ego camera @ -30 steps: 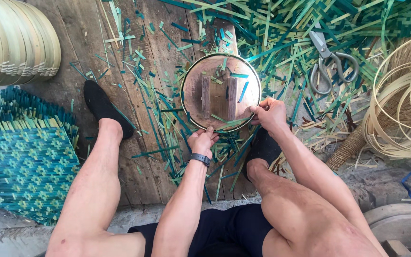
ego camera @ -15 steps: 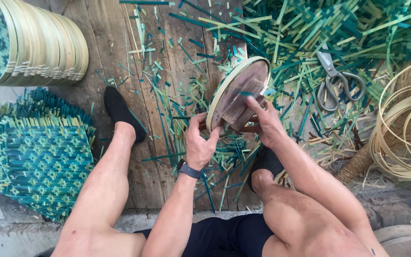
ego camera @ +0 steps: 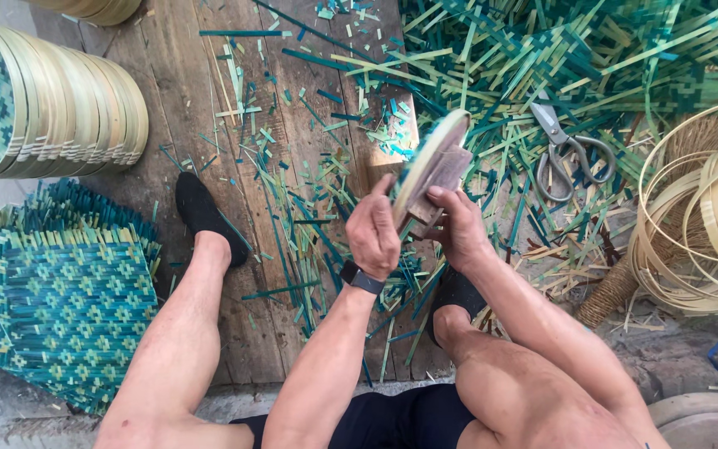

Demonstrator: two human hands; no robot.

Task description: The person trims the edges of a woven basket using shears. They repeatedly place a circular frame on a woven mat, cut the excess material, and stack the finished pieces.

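We see left hand (ego camera: 373, 230) fingers curled on round woven tray (ego camera: 427, 158) rim | right hand (ego camera: 459, 223) clamps wooden block (ego camera: 442, 175) behind | scissors (ego camera: 563, 150) right of fingers.

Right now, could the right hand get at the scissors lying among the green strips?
Probably yes, once freed: the scissors lie uncovered on the strips just beyond the right hand, with nothing between them. But that hand is gripping the round frame.
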